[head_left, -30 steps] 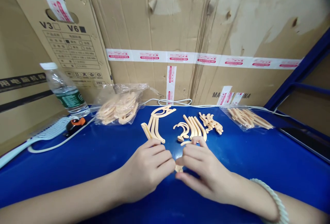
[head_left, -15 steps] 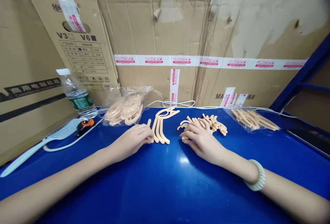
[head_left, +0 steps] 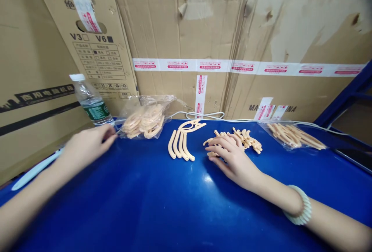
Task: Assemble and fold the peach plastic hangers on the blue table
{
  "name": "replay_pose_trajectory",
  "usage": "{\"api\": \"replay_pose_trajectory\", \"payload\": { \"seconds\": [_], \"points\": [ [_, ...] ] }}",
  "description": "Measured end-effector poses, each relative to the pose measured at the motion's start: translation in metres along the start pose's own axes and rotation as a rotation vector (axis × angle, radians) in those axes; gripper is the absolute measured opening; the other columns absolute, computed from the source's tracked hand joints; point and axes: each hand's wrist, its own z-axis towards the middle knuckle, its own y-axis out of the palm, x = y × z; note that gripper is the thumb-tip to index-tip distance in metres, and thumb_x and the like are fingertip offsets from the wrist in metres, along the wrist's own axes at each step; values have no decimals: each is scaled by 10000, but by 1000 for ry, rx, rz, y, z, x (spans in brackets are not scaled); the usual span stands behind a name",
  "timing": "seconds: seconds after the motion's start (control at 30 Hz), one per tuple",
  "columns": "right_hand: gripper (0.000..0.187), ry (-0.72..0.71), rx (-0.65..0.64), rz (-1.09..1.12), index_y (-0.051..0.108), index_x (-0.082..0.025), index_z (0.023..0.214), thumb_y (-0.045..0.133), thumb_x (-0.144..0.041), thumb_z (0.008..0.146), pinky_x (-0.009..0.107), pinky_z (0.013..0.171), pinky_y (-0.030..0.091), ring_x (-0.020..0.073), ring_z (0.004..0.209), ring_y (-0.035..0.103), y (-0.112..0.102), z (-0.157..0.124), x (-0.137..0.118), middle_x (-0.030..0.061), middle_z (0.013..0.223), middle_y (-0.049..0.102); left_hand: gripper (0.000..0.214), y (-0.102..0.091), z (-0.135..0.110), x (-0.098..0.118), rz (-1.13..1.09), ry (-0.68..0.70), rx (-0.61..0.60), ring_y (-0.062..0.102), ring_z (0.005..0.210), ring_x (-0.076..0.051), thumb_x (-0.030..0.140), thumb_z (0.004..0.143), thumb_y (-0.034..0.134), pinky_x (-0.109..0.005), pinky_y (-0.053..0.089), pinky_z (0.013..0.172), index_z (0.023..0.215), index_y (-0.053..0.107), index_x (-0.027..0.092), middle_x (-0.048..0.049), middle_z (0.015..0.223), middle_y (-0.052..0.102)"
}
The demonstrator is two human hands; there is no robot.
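Observation:
My left hand (head_left: 87, 143) reaches out to the far left of the blue table (head_left: 162, 205), its fingers curled loosely just in front of a water bottle (head_left: 91, 101) and next to a clear bag of curved peach plastic pieces (head_left: 143, 118). Nothing shows in that hand. My right hand (head_left: 229, 155) lies with spread fingers on a small group of curved peach pieces (head_left: 216, 139), touching them. A row of long curved peach pieces (head_left: 180, 145) lies between the two hands. A heap of short peach pieces (head_left: 248, 139) sits just behind the right hand.
Taped cardboard boxes (head_left: 203, 31) wall in the back and left. A second clear bag of peach sticks (head_left: 293, 136) lies at the far right. A white cable (head_left: 203, 115) runs along the back edge. A pale comb handle (head_left: 35, 170) pokes out under my left forearm.
My left hand left the row of long curved pieces and swung left toward the bottle and bag. My right hand stayed on the curved pieces. Earlier both hands were together near the table's middle.

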Motion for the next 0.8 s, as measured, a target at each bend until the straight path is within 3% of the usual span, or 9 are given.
{"api": "replay_pose_trajectory", "payload": {
  "seconds": [0.1, 0.2, 0.33, 0.53, 0.8],
  "points": [
    [167, -28, 13, 16, 634, -219, 1074, 492, -200, 988, 550, 1057, 260, 264, 1143, 552, -2, 0, -7, 99, 1161, 659, 294, 6, -5, -48, 56, -228, -2, 564, 621, -180, 463, 906, 522, -175, 281, 567, 821, 612, 196, 30, 668, 610],
    [160, -52, 29, 37, 630, -216, 1072, 494, -200, 989, 535, 1052, 257, 264, 1148, 549, -4, 0, -15, 92, 1129, 669, 451, 18, -8, -73, 10, -353, -27, 530, 585, -154, 551, 917, 459, -177, 277, 572, 744, 653, 183, 32, 629, 616],
    [147, -78, 51, 68, 628, -199, 1052, 509, -161, 976, 497, 1015, 284, 258, 1136, 542, -7, -1, -23, 80, 1078, 676, 535, 20, -5, -75, -127, -365, -89, 601, 643, -132, 645, 875, 431, -165, 326, 640, 740, 669, 185, 70, 642, 673],
    [172, -87, 38, 90, 645, -191, 1050, 505, -133, 970, 500, 997, 292, 254, 1103, 535, -6, -3, -24, 75, 1052, 667, 477, 4, 6, -71, -118, -440, -400, 678, 785, -166, 644, 617, 498, -172, 402, 676, 793, 677, 238, 84, 749, 754],
    [173, -65, 16, 149, 639, -212, 1066, 525, -131, 965, 505, 1011, 285, 245, 1093, 534, -3, -4, -21, 53, 1039, 666, 569, 8, 2, -81, -94, -424, -301, 667, 765, -127, 705, 729, 367, -155, 381, 683, 824, 679, 239, 136, 698, 725]
  ]
}}
